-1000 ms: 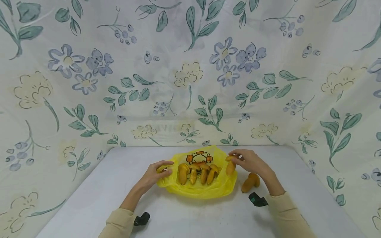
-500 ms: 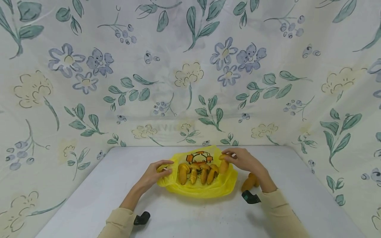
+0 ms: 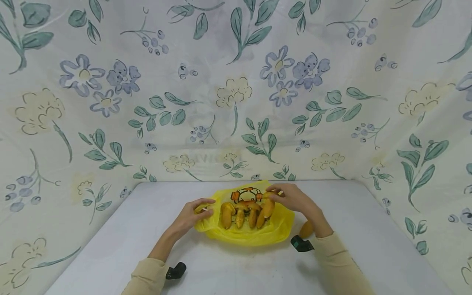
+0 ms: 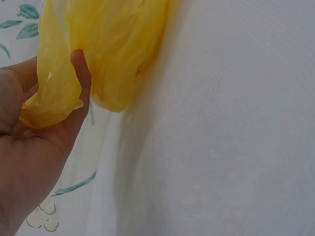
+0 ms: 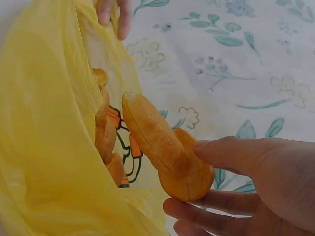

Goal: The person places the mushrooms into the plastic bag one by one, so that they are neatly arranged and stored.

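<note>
A yellow plastic bag (image 3: 250,239) lies open on the table, with a printed cartoon on its inner side. Several orange-brown mushrooms (image 3: 228,216) lie in a row in it. My left hand (image 3: 189,216) holds the bag's left edge between thumb and fingers; in the left wrist view the bag's film (image 4: 54,88) hangs in the grip. By its cap, my right hand (image 3: 293,199) pinches another mushroom (image 5: 152,135) at the row's right end, stem toward the bag's inside in the right wrist view. One more mushroom (image 3: 306,229) lies on the table, partly hidden behind my right forearm.
The white table (image 3: 236,270) ends at the back against a hanging floral cloth (image 3: 206,123). A black wrist camera (image 3: 301,243) sits below the right forearm, another black camera (image 3: 176,271) by the left one.
My right hand has moved left with its mushroom, from the bag's right edge to beside the row. The forearm now covers more of the mushroom on the table. My left hand stays put.
</note>
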A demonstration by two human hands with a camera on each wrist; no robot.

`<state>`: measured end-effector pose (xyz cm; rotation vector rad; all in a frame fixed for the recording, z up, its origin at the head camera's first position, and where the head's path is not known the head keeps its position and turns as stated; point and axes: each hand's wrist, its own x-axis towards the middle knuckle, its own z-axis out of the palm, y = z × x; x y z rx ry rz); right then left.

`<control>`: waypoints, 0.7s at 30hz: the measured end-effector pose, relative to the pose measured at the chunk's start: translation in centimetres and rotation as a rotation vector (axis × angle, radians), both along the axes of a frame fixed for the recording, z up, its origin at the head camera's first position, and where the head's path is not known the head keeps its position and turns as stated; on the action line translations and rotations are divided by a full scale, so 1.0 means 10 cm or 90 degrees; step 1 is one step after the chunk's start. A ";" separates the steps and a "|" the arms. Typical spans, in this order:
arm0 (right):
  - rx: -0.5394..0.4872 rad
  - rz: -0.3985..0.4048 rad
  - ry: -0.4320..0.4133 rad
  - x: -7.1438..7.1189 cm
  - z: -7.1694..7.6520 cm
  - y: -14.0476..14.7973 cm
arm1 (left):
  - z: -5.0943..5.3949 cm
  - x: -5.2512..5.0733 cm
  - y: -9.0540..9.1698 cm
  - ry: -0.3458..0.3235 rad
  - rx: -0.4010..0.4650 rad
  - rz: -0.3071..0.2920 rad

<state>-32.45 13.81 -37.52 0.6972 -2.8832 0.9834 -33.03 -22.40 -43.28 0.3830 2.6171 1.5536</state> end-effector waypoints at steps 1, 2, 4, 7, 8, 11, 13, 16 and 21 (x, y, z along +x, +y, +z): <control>0.003 -0.001 0.000 -0.01 0.00 -0.02 | 0.00 0.00 0.00 -0.001 0.001 0.000; 0.007 0.000 0.001 -0.01 0.00 -0.04 | 0.00 0.00 0.00 0.000 0.001 -0.002; 0.010 0.005 0.002 -0.02 -0.01 -0.07 | 0.00 -0.01 0.00 0.002 0.001 -0.004; 0.004 0.023 0.005 -0.03 0.00 -0.11 | 0.00 -0.01 -0.01 0.004 -0.001 -0.003; 0.001 0.030 0.005 -0.03 0.00 -0.12 | 0.00 -0.02 -0.01 0.005 -0.003 -0.003; -0.003 0.050 0.007 -0.04 0.00 -0.16 | 0.00 -0.02 -0.01 0.004 -0.004 -0.001; -0.001 0.053 0.007 -0.05 -0.02 -0.19 | 0.01 -0.01 0.00 0.005 -0.003 -0.004; 0.005 0.051 0.008 -0.06 -0.03 -0.23 | 0.02 0.01 0.00 0.010 -0.005 -0.007; 0.005 0.048 -0.002 -0.08 -0.05 -0.30 | 0.02 0.01 0.00 0.017 -0.006 -0.004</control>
